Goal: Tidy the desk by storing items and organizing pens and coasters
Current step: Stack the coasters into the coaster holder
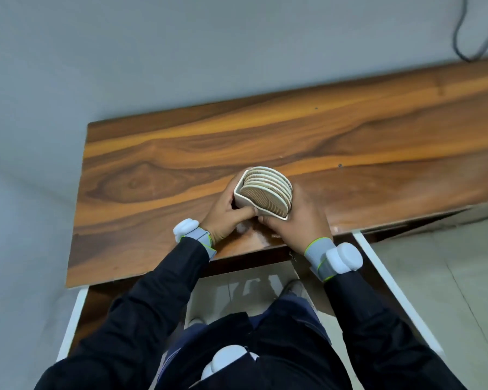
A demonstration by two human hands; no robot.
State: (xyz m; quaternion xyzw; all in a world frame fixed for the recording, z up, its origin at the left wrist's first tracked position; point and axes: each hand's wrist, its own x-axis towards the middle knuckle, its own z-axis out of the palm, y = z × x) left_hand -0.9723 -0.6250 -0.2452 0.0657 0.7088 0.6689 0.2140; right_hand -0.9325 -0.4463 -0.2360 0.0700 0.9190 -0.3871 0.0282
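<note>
My left hand (225,213) and right hand (297,220) wrap round a smooth white holder (244,202), thumbs curled on its near wall. Round, ridged tan coasters (266,197) stand on edge inside, above the glossy wood-grain desk (181,153).

Two hands (226,218) (296,220), one holder (244,203), about seven coasters (265,199)

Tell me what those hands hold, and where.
The left hand grips the white coaster holder by its left side, the right hand by its right; coasters stand inside.
</note>
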